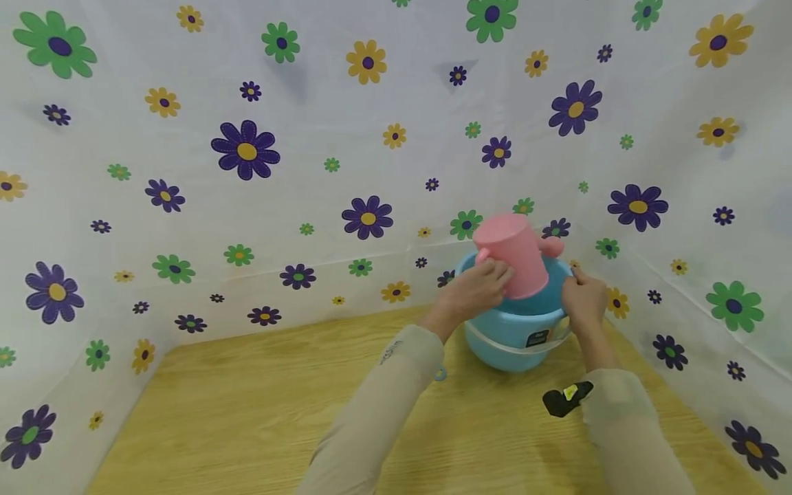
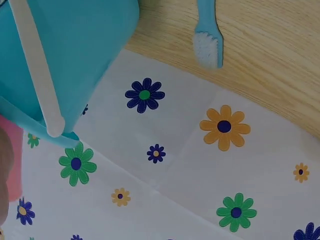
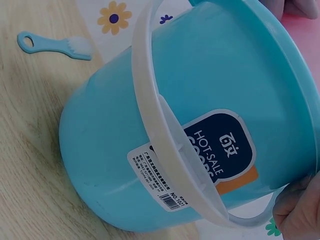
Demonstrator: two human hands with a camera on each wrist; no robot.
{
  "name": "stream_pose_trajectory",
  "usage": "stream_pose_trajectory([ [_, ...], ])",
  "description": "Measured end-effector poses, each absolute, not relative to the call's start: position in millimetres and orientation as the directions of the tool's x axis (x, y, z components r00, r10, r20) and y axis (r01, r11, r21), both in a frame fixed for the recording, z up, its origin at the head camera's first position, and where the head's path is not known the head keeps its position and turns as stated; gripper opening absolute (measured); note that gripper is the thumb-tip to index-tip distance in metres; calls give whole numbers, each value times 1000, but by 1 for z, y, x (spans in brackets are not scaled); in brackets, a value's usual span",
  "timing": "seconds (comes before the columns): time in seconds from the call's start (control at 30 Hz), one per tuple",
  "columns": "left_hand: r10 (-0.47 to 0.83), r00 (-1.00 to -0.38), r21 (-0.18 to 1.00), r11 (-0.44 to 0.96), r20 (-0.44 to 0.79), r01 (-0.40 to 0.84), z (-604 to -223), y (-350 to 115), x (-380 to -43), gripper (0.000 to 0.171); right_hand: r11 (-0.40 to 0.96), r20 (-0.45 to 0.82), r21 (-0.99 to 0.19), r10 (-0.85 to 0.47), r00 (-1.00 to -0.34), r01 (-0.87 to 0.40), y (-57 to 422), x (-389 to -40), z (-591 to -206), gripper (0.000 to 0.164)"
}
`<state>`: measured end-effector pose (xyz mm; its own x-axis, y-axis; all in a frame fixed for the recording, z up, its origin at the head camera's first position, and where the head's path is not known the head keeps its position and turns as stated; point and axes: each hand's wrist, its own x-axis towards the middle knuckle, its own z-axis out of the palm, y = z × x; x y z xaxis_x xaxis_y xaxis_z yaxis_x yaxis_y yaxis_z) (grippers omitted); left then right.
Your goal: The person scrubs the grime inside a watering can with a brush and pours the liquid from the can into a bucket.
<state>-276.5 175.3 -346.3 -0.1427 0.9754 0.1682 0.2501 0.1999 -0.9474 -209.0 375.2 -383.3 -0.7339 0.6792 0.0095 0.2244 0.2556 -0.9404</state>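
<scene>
A pink watering can (image 1: 516, 258) is held tilted above the mouth of a light-blue bucket (image 1: 510, 344), its round-ended spout pointing right. My left hand (image 1: 479, 285) grips the can's handle on the near left side. With my right hand (image 1: 584, 299) I pinch the bucket's right rim, as the right wrist view shows at its lower right. The bucket stands on the wood-grain table, its white handle (image 3: 160, 135) hanging across the front over a dark label (image 3: 222, 145). The inside of the can is hidden.
A light-blue brush (image 3: 52, 46) with white bristles lies left of the bucket on the wood-grain table (image 1: 247, 405); my left sleeve mostly hides it in the head view. White flower-print sheeting (image 1: 309, 185) closes in the back and both sides.
</scene>
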Motion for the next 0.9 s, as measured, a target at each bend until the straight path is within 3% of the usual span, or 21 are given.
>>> stream_pose_trajectory([
  [0.13, 959, -195, -943, 246, 204, 225, -343, 171, -275, 22, 258, 11, -941, 673, -740, 220, 374, -210, -383, 47],
  [0.23, 959, -185, -940, 254, 214, 226, -343, 170, -275, 19, 258, 13, -939, 688, -725, 228, 375, -210, -383, 47],
  [0.33, 963, -171, -932, 247, 207, 265, -342, 171, -273, 19, 247, -4, -938, 692, -722, 243, 377, -210, -383, 47],
  [0.47, 951, -211, -890, 290, 226, 352, -339, 174, -269, 20, 241, -14, -940, 678, -735, 240, 377, -210, -382, 48],
  [0.7, 881, -238, -764, 473, 409, 438, -343, 170, -271, 26, 234, -9, -946, 676, -737, 226, 373, -208, -381, 47],
  [0.9, 848, -271, -706, 529, 456, 471, -350, 160, -275, 34, 254, 6, -941, 673, -739, 224, 373, -207, -382, 48],
])
